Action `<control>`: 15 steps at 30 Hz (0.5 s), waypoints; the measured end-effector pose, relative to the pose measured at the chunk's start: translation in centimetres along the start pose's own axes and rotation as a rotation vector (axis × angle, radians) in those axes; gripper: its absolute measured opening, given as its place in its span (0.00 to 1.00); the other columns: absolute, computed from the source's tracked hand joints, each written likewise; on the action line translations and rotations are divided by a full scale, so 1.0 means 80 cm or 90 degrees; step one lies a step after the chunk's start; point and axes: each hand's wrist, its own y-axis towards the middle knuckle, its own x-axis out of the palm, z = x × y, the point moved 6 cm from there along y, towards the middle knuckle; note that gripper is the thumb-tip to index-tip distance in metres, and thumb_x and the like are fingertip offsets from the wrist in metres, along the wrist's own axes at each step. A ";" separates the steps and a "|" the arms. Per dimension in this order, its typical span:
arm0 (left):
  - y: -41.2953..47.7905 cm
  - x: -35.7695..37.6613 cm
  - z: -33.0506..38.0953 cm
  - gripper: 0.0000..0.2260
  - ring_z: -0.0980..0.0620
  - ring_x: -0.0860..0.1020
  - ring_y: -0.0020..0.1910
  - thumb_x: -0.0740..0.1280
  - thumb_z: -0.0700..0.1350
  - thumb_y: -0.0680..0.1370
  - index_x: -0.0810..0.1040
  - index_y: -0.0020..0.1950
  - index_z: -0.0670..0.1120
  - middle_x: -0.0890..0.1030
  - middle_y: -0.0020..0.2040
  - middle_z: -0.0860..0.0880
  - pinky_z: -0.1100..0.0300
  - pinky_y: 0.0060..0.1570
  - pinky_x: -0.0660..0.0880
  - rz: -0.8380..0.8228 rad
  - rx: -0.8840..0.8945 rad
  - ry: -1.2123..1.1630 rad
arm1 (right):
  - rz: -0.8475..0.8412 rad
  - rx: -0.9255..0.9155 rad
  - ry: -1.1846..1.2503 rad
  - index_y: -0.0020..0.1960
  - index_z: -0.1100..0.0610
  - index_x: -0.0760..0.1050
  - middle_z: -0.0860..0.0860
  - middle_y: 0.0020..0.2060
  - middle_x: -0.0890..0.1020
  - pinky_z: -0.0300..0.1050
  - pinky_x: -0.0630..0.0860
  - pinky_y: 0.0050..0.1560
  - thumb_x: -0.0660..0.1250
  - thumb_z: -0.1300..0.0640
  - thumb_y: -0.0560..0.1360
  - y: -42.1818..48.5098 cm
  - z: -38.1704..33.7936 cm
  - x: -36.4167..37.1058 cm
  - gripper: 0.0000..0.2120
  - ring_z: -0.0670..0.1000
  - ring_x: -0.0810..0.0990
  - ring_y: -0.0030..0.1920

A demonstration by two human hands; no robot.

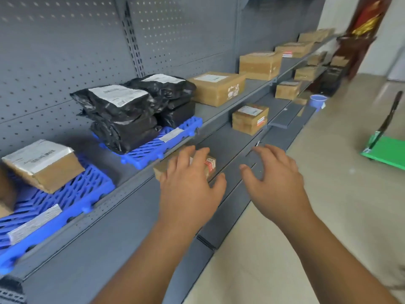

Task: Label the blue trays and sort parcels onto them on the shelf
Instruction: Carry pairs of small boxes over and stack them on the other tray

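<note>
At the centre of the frame, the left hand [188, 183] is resting on a small brown parcel [208, 165] lying on the lower shelf [232, 139]. The fingers are spread over the parcel's top and near side; whether the grip is actually closing on it cannot be told. The right hand [274, 178] is hovering just right of the parcel, apart from it, with its grip open and fingers spread above the shelf surface.

On the upper shelf [210, 113], two blue trays are sitting. The nearer tray [72, 200], at lower left, is carrying a brown parcel with a white wrap [41, 165] and is bearing a white label strip [35, 224] on its front edge. The farther tray [157, 145], at centre left, is carrying a stack of black bagged parcels [131, 110] and also bearing a label [171, 134].

Further brown cardboard boxes [217, 88] are standing along both shelves toward the upper right. A green cart [385, 150] is standing on the floor at the right edge.
</note>
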 end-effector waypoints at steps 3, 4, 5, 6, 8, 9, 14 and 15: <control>0.025 0.054 0.071 0.29 0.46 0.69 0.71 0.62 0.63 0.73 0.71 0.73 0.57 0.70 0.74 0.52 0.44 0.65 0.69 -0.033 0.057 -0.012 | 0.030 0.046 -0.032 0.73 0.46 0.68 0.48 0.75 0.68 0.60 0.63 0.70 0.62 0.41 0.77 0.021 0.070 -0.035 0.25 0.56 0.63 0.74; 0.032 0.072 0.095 0.29 0.46 0.69 0.71 0.62 0.63 0.73 0.71 0.73 0.57 0.70 0.74 0.52 0.44 0.65 0.70 -0.046 0.076 -0.013 | 0.040 0.061 -0.042 0.73 0.46 0.68 0.48 0.75 0.68 0.60 0.63 0.70 0.62 0.41 0.77 0.028 0.094 -0.046 0.26 0.56 0.63 0.74; 0.039 0.091 0.118 0.29 0.46 0.69 0.71 0.62 0.64 0.73 0.70 0.73 0.57 0.70 0.74 0.52 0.44 0.65 0.70 -0.061 0.092 -0.018 | 0.048 0.078 -0.051 0.73 0.46 0.68 0.48 0.75 0.68 0.60 0.63 0.70 0.62 0.40 0.77 0.034 0.117 -0.057 0.26 0.56 0.63 0.74; 0.046 0.109 0.139 0.29 0.46 0.69 0.71 0.62 0.63 0.73 0.70 0.73 0.57 0.70 0.74 0.53 0.44 0.65 0.70 -0.076 0.106 -0.024 | 0.057 0.094 -0.059 0.73 0.46 0.68 0.48 0.75 0.67 0.60 0.63 0.70 0.62 0.40 0.77 0.040 0.141 -0.068 0.26 0.56 0.63 0.74; 0.058 0.144 0.180 0.28 0.46 0.68 0.71 0.63 0.63 0.74 0.69 0.74 0.57 0.69 0.74 0.53 0.43 0.65 0.71 -0.103 0.133 -0.032 | 0.073 0.123 -0.073 0.73 0.46 0.68 0.47 0.75 0.67 0.59 0.63 0.70 0.62 0.41 0.77 0.051 0.186 -0.087 0.26 0.55 0.63 0.74; 0.064 0.161 0.198 0.28 0.46 0.69 0.71 0.63 0.62 0.75 0.69 0.74 0.57 0.69 0.74 0.53 0.43 0.65 0.71 -0.117 0.144 -0.037 | 0.076 0.134 -0.079 0.73 0.46 0.68 0.47 0.75 0.68 0.59 0.64 0.70 0.62 0.41 0.77 0.056 0.208 -0.096 0.26 0.54 0.63 0.74; 0.082 0.243 0.289 0.27 0.47 0.70 0.70 0.62 0.62 0.76 0.69 0.74 0.56 0.71 0.73 0.53 0.46 0.63 0.70 -0.185 0.210 -0.064 | 0.085 0.205 -0.089 0.72 0.47 0.69 0.47 0.74 0.69 0.59 0.66 0.70 0.63 0.43 0.77 0.074 0.310 -0.120 0.25 0.52 0.64 0.74; 0.086 0.259 0.304 0.27 0.47 0.70 0.70 0.62 0.61 0.76 0.69 0.74 0.55 0.71 0.73 0.53 0.46 0.63 0.70 -0.198 0.225 -0.066 | 0.089 0.222 -0.093 0.72 0.47 0.69 0.47 0.74 0.69 0.59 0.66 0.70 0.63 0.43 0.77 0.079 0.328 -0.123 0.25 0.52 0.64 0.74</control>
